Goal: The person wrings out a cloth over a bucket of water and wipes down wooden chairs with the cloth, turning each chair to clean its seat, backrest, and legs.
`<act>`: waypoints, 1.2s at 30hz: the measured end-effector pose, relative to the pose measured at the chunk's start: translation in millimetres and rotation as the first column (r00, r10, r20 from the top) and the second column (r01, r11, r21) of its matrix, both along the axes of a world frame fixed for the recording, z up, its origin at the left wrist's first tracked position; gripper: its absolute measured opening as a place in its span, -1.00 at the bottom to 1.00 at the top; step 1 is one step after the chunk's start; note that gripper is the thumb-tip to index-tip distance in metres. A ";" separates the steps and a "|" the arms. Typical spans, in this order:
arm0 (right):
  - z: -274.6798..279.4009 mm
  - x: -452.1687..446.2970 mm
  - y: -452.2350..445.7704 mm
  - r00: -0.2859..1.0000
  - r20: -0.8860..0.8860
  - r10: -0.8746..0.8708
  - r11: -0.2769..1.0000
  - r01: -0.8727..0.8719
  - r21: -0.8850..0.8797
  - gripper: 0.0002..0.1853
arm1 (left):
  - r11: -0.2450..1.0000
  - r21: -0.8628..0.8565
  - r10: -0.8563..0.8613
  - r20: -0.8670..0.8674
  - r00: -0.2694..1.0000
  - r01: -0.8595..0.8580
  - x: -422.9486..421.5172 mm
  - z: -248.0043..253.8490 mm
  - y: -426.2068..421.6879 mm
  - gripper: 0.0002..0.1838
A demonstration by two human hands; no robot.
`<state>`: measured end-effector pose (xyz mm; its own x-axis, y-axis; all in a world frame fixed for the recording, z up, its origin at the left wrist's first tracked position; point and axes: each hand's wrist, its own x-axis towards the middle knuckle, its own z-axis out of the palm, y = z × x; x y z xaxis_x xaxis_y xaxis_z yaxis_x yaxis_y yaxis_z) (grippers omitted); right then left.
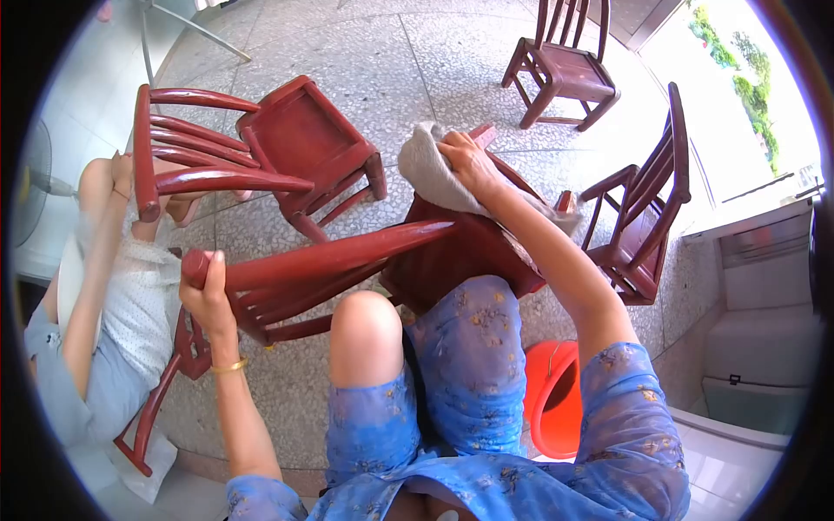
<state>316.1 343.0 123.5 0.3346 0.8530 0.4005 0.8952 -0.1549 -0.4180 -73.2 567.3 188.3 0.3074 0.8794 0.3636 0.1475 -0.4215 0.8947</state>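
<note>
A dark red wooden chair [347,252] lies tipped across my knees, its slatted back to the left and its seat in the middle. My left hand [208,300] is wrapped round the end of the chair's top back rail. With my right hand [469,163] I grip a grey-beige cloth [426,169], pressed against the far side of the chair by its legs. Part of the cloth hangs along the seat edge behind my forearm. The seat's underside is partly hidden by my arm and knees.
Another red chair [304,130] stands tilted at the upper left, beside a seated person [113,286]. Two more chairs stand upright at the back [569,74] and right [643,217]. An orange-red bucket [552,399] sits by my right thigh. A fan [35,182] is at far left.
</note>
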 end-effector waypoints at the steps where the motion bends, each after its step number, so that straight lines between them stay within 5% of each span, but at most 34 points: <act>1: -10.4 13.0 8.8 0.997 -0.045 -0.055 0.997 0.052 -0.054 -0.65 | 1.000 -0.015 -0.005 -0.008 1.000 0.005 -0.8 2.0 -1.0 -0.83; 9: -80.7 131.1 28.7 0.866 -0.139 -0.480 0.862 0.437 -0.255 -0.67 | 0.999 -0.042 0.012 -0.047 0.999 -0.014 -16.7 -2.7 -13.2 -0.82; 12: -68.5 151.5 37.2 0.715 -0.156 -0.682 0.685 0.549 -0.480 -0.59 | 0.999 -0.036 0.011 -0.048 0.999 -0.013 -13.0 -0.4 -13.0 -0.81; 15: -60.9 161.9 49.2 0.560 -0.054 -0.827 0.500 0.687 -0.528 -0.55 | 1.000 -0.013 0.005 -0.049 0.999 -0.005 -6.4 5.8 -13.3 -0.81; 17: -55.9 154.2 52.9 0.549 -0.049 -0.835 0.486 0.691 -0.536 -0.54 | 0.997 -0.072 0.016 -0.046 0.999 -0.019 -2.4 10.1 -15.6 -0.81; 19: -51.9 140.6 54.3 0.740 0.036 -0.671 0.541 0.522 -0.660 -0.54 | 0.998 -0.059 0.028 -0.041 0.999 -0.031 -2.5 10.2 -17.3 -0.81; 21: -29.4 99.2 47.5 0.866 -0.066 -0.496 0.640 0.314 -0.701 -0.54 | 0.998 -0.056 0.034 -0.024 0.999 -0.035 -2.6 9.8 -19.0 -0.81; 25: 58.7 -19.3 27.5 0.905 -0.307 -0.295 0.841 0.093 -0.533 -0.61 | 0.997 -0.067 0.024 -0.045 0.999 -0.027 -12.5 1.0 -12.6 -0.82; 27: 34.0 -18.8 34.0 0.967 -0.249 -0.052 0.932 -0.043 -0.359 -0.65 | 0.997 -0.063 0.032 -0.047 0.998 -0.035 -15.7 -4.1 -10.8 -0.82; 29: 19.3 -6.8 41.6 0.975 -0.216 -0.046 0.913 -0.046 -0.404 -0.65 | 0.994 -0.091 0.056 -0.009 0.998 -0.056 -18.9 -9.8 -10.4 -0.82; 32: -10.1 45.9 61.6 0.964 -0.005 -0.265 0.737 0.199 -0.646 -0.64 | 0.998 -0.043 0.039 -0.076 0.996 -0.043 -19.1 -4.9 -14.2 -0.80; 36: -53.8 137.6 55.6 0.870 0.029 -0.492 0.704 0.417 -0.575 -0.63 | 0.995 -0.069 0.062 -0.080 0.995 -0.068 -19.1 -0.7 -21.4 -0.77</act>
<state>453.7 398.6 69.7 0.7523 0.6408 -0.1529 0.6043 -0.7637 -0.2271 -92.3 545.9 187.6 0.2734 0.9214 0.2763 0.2424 -0.3440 0.9072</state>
